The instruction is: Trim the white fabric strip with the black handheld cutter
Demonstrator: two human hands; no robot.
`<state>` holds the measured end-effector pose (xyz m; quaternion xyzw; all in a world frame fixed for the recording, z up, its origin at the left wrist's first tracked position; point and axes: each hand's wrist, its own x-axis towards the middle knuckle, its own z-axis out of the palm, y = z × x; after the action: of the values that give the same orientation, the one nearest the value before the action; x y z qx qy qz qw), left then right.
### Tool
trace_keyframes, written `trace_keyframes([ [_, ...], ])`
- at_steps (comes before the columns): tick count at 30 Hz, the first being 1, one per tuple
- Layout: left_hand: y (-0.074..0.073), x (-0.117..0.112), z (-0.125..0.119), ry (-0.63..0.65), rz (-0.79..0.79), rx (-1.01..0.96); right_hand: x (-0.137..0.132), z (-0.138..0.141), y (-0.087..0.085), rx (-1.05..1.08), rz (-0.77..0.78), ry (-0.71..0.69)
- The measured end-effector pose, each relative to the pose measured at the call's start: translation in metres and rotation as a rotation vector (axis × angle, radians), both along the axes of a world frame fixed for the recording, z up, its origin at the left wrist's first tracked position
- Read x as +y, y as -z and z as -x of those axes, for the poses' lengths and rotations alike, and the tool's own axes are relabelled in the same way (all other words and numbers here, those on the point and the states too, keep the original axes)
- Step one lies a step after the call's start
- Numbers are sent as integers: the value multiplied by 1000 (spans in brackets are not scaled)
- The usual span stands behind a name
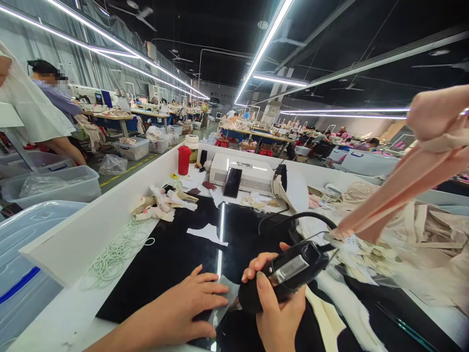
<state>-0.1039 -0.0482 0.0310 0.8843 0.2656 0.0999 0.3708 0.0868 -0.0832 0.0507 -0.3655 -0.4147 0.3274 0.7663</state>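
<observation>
My left hand (190, 305) lies flat with fingers spread on the black table surface (172, 259), its fingertips on a small grey piece (227, 292). My right hand (278, 318) is closed around a black handheld tool (289, 271) with a silver plate and a black cord (293, 217) that loops away behind it. The tool's tip points at the end of a pink fabric strip (395, 190). Another person's hand (436, 112) holds that strip up at the upper right.
A white machine box (252, 178) with a black phone (233, 182) against it stands at the back. A red cup (183, 160), cream fabric scraps (164, 203), coiled white elastic (117, 249) and a heap of beige pieces (421, 239) lie around. Plastic bins (51, 183) and a person are on the left.
</observation>
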Motion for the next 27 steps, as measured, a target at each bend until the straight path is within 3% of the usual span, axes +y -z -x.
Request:
trace_keyframes([
  [13, 1, 3, -1, 7, -7, 62, -7, 15, -7, 68, 61, -20],
  [20, -4, 5, -3, 21, 34, 113, -15, 21, 0, 86, -6, -74],
  [27, -1, 4, -4, 32, -9, 95, -15, 25, 2, 58, 28, -70],
])
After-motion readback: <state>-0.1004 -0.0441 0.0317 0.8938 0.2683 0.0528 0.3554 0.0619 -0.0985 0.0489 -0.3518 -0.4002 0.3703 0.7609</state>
